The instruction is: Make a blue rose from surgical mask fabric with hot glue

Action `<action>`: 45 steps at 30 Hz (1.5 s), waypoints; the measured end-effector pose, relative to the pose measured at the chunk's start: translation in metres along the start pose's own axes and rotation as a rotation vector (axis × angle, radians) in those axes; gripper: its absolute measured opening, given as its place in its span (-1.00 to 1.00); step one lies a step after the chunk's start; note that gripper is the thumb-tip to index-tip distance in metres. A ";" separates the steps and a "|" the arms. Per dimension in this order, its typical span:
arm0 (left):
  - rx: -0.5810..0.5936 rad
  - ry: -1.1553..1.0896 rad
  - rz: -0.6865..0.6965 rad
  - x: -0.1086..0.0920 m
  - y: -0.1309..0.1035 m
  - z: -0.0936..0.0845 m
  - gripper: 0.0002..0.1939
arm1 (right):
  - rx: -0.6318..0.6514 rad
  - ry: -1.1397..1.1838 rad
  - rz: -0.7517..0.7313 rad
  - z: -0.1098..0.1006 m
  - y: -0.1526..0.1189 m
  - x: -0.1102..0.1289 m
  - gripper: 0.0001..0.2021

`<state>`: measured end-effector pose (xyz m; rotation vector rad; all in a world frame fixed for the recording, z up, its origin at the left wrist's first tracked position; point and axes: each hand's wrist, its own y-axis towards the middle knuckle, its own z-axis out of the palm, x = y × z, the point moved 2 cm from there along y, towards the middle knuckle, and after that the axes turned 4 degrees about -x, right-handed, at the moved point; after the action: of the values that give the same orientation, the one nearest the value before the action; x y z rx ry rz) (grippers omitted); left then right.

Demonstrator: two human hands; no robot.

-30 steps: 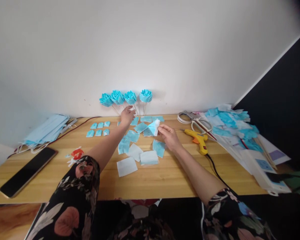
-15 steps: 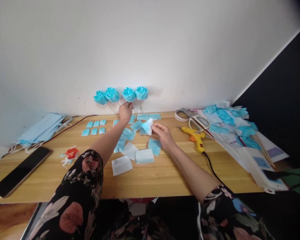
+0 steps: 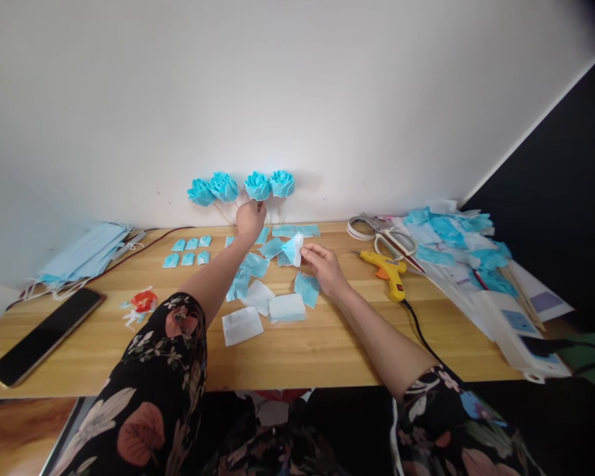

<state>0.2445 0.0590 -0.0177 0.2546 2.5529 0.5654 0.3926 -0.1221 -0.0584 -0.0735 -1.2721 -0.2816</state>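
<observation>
Against the wall lean several blue fabric flowers [image 3: 223,187] on thin stick stems. My left hand [image 3: 251,217] reaches up to them, its fingers pinched just under the third flower [image 3: 256,186] from the left; its stem is mostly hidden by the hand. Between thumb and fingers, my right hand [image 3: 322,266] holds a folded piece of fabric [image 3: 292,250], blue with a white edge and pointed toward the left. Beneath and around it lie loose blue fabric pieces [image 3: 307,289] and white-side-up pieces [image 3: 242,326]. Small folded blue petals [image 3: 190,244] sit in two rows left of my left forearm.
On the right lie a yellow glue gun [image 3: 389,270] with a black cord, white-handled scissors [image 3: 395,243], a tape roll [image 3: 359,228], blue scraps [image 3: 451,231] and a white power strip [image 3: 518,330]. Left are face masks [image 3: 84,254], a phone [image 3: 47,337] and a red-and-white item [image 3: 143,302].
</observation>
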 end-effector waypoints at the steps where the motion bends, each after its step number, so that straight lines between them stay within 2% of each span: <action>1: 0.002 0.010 0.003 -0.001 0.000 0.000 -0.68 | 0.003 -0.001 0.000 0.000 0.000 -0.001 -0.81; 12: 0.005 0.052 0.013 0.005 -0.003 0.001 -0.66 | 0.007 -0.017 -0.016 -0.002 0.001 -0.002 -0.81; 20: 0.019 -0.008 0.003 0.009 -0.003 0.002 -0.65 | 0.001 -0.031 -0.013 -0.001 0.002 -0.002 -0.79; 26: 0.032 -0.163 -0.052 0.035 -0.015 -0.010 -0.69 | 0.002 -0.041 -0.022 -0.003 0.002 -0.003 -0.79; 30: 0.004 -0.162 -0.134 0.057 -0.021 -0.018 -0.70 | -0.018 -0.068 -0.015 -0.001 0.000 0.000 -0.77; 33: -0.025 -0.153 -0.159 0.066 -0.019 -0.022 -0.67 | -0.028 -0.077 -0.007 0.000 0.000 0.001 -0.76; 45: -0.024 -0.024 -0.114 0.049 0.005 -0.021 -0.69 | -0.038 -0.074 0.017 -0.002 0.000 -0.001 -0.77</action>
<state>0.1923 0.0700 -0.0205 0.1061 2.5171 0.5457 0.3941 -0.1223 -0.0595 -0.1278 -1.3390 -0.2903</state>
